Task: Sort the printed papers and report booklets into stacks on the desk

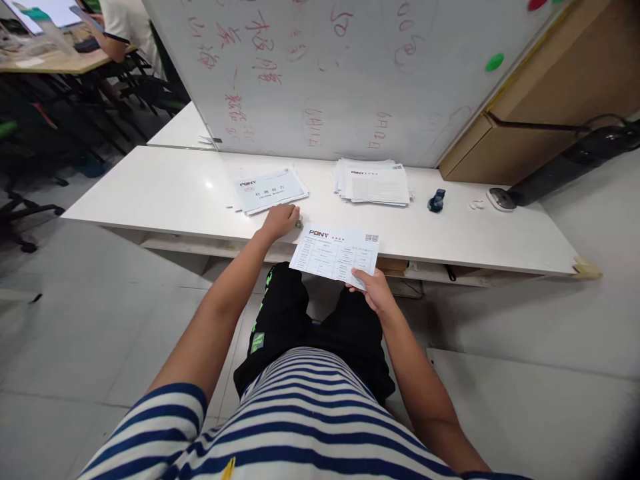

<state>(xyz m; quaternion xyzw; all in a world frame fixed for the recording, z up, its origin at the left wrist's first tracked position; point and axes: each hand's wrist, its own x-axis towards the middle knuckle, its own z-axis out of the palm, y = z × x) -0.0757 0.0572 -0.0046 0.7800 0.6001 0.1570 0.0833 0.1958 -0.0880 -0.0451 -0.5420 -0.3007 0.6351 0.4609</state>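
This looks like an office: a whiteboard [320,87] with red handwriting, a white table [165,190] before it bearing stacks of printed papers [377,185], and, beyond the whiteboard's left edge, another table [75,65] with a lit screen [57,9].

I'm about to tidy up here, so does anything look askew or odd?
Both the left paper pile and the right paper pile look untidy, with sheets sticking out unevenly at the edges. The writing on the whiteboard also runs sideways, as if the board were turned on end. I see no spill.
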